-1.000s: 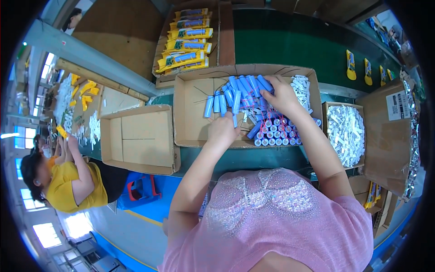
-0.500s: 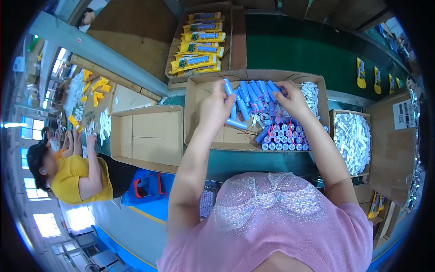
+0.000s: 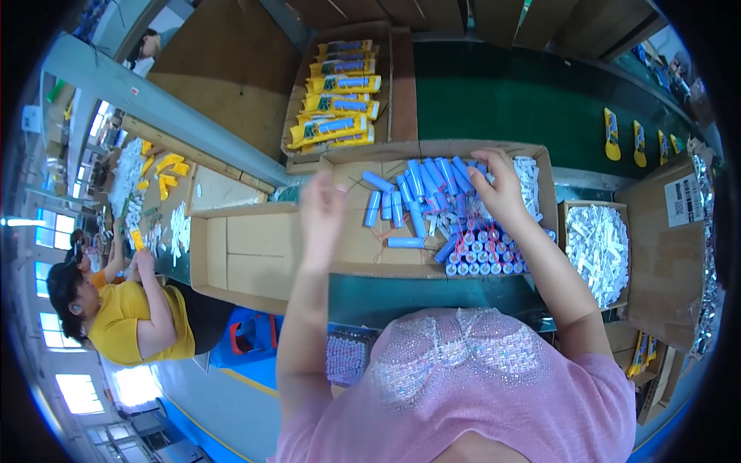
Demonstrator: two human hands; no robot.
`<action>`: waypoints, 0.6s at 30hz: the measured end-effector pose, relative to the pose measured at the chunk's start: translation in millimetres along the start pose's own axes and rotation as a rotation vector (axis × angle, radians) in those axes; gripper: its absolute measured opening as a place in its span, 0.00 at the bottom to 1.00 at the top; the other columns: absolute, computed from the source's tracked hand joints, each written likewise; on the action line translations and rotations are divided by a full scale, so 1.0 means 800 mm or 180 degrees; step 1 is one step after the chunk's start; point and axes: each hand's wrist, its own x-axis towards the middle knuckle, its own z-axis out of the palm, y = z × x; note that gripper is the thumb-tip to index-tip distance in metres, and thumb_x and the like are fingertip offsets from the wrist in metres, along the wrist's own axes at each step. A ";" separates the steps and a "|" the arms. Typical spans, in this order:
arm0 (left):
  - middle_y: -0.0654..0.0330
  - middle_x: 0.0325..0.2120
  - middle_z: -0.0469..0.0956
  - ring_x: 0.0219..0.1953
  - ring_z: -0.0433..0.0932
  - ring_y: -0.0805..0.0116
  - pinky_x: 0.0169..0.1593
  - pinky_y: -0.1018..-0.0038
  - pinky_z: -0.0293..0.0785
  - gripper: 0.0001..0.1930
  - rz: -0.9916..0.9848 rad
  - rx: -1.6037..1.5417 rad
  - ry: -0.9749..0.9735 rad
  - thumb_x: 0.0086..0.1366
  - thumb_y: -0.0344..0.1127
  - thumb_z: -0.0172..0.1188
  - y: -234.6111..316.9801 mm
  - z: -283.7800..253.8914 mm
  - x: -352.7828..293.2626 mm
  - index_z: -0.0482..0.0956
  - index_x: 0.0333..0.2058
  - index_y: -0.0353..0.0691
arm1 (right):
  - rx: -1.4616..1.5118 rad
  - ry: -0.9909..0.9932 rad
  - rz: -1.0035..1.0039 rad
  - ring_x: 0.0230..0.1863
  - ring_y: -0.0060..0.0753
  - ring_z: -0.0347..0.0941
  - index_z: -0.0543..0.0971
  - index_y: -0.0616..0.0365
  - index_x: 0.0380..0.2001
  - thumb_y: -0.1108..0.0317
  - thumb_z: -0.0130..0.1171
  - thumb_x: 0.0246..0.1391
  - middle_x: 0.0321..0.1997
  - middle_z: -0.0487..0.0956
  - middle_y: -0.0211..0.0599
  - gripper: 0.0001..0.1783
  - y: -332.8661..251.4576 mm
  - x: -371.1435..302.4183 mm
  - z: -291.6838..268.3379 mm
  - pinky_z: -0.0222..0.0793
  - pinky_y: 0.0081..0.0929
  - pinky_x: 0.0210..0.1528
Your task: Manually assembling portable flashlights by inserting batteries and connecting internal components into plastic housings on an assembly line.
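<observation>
Blue cylindrical batteries [image 3: 419, 179] with thin wires lie heaped in a shallow cardboard box [image 3: 432, 272]. Several loose ones are spread toward its left side, and a single battery [image 3: 405, 242] lies crosswise near the front. My right hand [image 3: 498, 189] is at the heap's right edge, its fingers closed round the end of a blue battery. Over the box's left wall, my left hand [image 3: 323, 212] is smeared by motion, and I cannot make out whether it holds anything. Stacked batteries [image 3: 485, 253] with their ends facing me fill the box's front right, with red wires across them.
A cardboard tray [image 3: 247, 301] adjoins on the left; a box of white strips [image 3: 598, 251] stands on the right. Behind, yellow packs with blue cylinders [image 3: 340, 104] fill another box. Yellow pieces [image 3: 611, 135] lie on the green surface. A person in yellow [image 3: 127, 316] works at left.
My left hand has moved left, away from the batteries, leaving the one it held in the box. My right hand stays at the heap. The view has shifted slightly.
</observation>
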 end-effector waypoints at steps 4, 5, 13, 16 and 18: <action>0.49 0.42 0.66 0.43 0.67 0.63 0.46 0.71 0.63 0.27 -0.0472 -0.0287 0.0918 0.53 0.36 0.54 -0.067 -0.023 0.070 0.58 0.50 0.33 | 0.0936 -0.0445 0.0483 0.35 0.25 0.66 0.69 0.61 0.38 0.71 0.54 0.42 0.34 0.69 0.34 0.16 -0.030 0.044 -0.004 0.62 0.18 0.34; 0.47 0.43 0.65 0.45 0.66 0.62 0.48 0.72 0.61 0.29 -0.0831 -0.0651 0.0949 0.53 0.36 0.54 -0.074 -0.024 0.079 0.55 0.51 0.31 | 0.0808 -0.0706 0.0559 0.35 0.24 0.66 0.69 0.61 0.38 0.70 0.54 0.43 0.34 0.69 0.34 0.16 -0.034 0.061 -0.005 0.62 0.18 0.34; 0.49 0.38 0.66 0.31 0.72 0.64 0.29 0.77 0.71 0.36 -0.2168 -0.1715 0.0258 0.53 0.36 0.54 -0.081 -0.010 0.122 0.43 0.55 0.34 | -0.0635 -0.1929 0.1136 0.32 0.28 0.71 0.68 0.64 0.43 0.56 0.53 0.45 0.30 0.74 0.36 0.26 0.006 0.187 0.089 0.66 0.21 0.35; 0.51 0.37 0.67 0.29 0.72 0.63 0.29 0.72 0.72 0.35 -0.2192 -0.2314 -0.0034 0.53 0.32 0.53 -0.081 -0.010 0.132 0.41 0.55 0.39 | -0.0192 -0.1864 0.1427 0.33 0.33 0.73 0.71 0.65 0.39 0.51 0.51 0.45 0.30 0.75 0.43 0.26 0.065 0.216 0.175 0.68 0.24 0.30; 0.52 0.36 0.66 0.27 0.72 0.62 0.28 0.70 0.73 0.32 -0.2248 -0.2432 -0.0271 0.53 0.30 0.52 -0.103 -0.015 0.137 0.44 0.53 0.43 | -0.0159 -0.2355 0.2151 0.27 0.35 0.73 0.72 0.67 0.36 0.48 0.48 0.46 0.28 0.75 0.46 0.28 0.024 0.243 0.183 0.69 0.25 0.28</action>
